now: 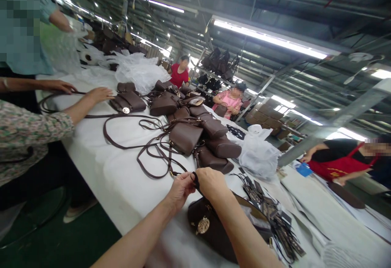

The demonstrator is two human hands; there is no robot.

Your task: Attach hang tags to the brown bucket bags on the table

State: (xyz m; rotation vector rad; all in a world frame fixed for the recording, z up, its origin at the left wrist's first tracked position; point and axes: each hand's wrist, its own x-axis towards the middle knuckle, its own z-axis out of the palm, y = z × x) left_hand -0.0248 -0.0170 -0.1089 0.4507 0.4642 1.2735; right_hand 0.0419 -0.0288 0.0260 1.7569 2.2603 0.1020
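Observation:
My left hand (181, 188) is closed in a pinch on a thin dark strap (194, 179). Right beside it, my right hand (211, 183) is bent over the same strap with its fingers closed; its fingertips are partly hidden. Below my right forearm lies a dark brown handbag (220, 235), open at the top, with a round gold charm (203, 225) on its front. Some clear plastic (255, 215) shows at its opening. Just past my hands, a pile of brown handbags (185, 135) lies with looped straps (152, 164) trailing toward me.
Black hang tags (264, 198) with cords are heaped on the white table (128, 174) to the right. Plastic bags (258, 152) stand behind them. At left, a co-worker's hands (97, 95) touch a strap near another brown bag (128, 102). Other people work farther back and at right.

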